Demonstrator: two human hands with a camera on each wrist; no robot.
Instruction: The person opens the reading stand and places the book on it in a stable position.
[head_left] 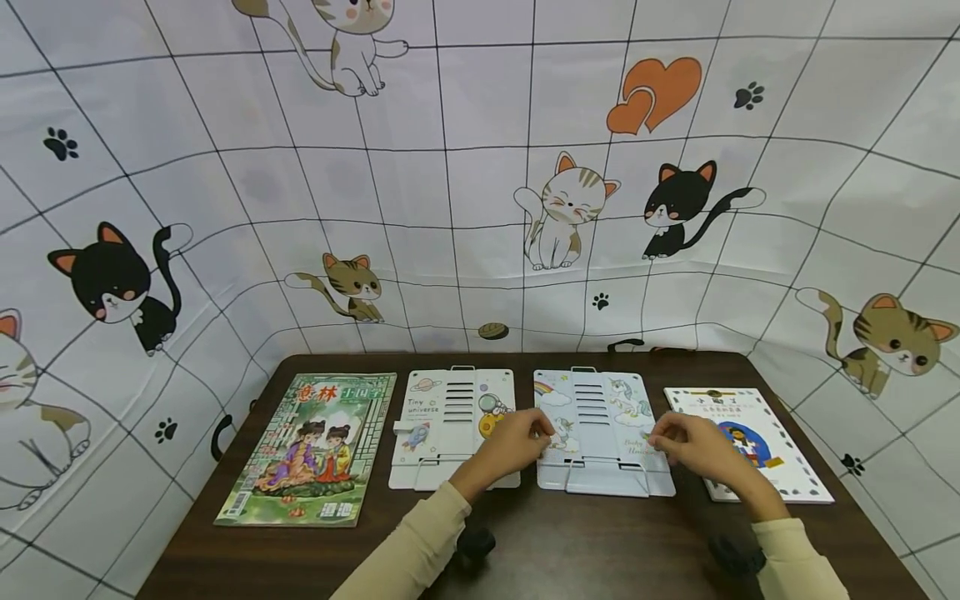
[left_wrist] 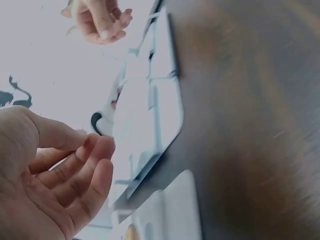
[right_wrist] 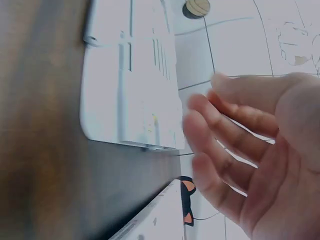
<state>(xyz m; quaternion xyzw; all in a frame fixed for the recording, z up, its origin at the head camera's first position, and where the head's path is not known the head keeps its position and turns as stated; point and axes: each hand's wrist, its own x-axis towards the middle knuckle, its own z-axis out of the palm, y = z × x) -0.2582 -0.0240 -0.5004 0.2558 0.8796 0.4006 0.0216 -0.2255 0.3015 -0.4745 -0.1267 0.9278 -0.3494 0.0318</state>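
A white folding book stand [head_left: 607,479] printed with a unicorn and a rainbow lies folded flat on the dark wooden table, with slots down its middle. My left hand [head_left: 513,442] hovers by its left edge, over the gap to a second white stand [head_left: 423,400] marked "Tiny universe". At the unicorn stand's right edge is my right hand [head_left: 690,442]. Both hands hold nothing; their fingers are loosely bent, thumb near the fingertips. In the left wrist view, the left hand [left_wrist: 60,170] is raised above the stands. The right wrist view has the right hand [right_wrist: 250,150] beside the stand's corner.
A green illustrated magazine [head_left: 315,450] lies at the left of the table. On the right is a white book [head_left: 787,458] with a blue round picture, partly behind the right forearm. A white cat-print curtain [head_left: 480,192] hangs along the table's back and sides.
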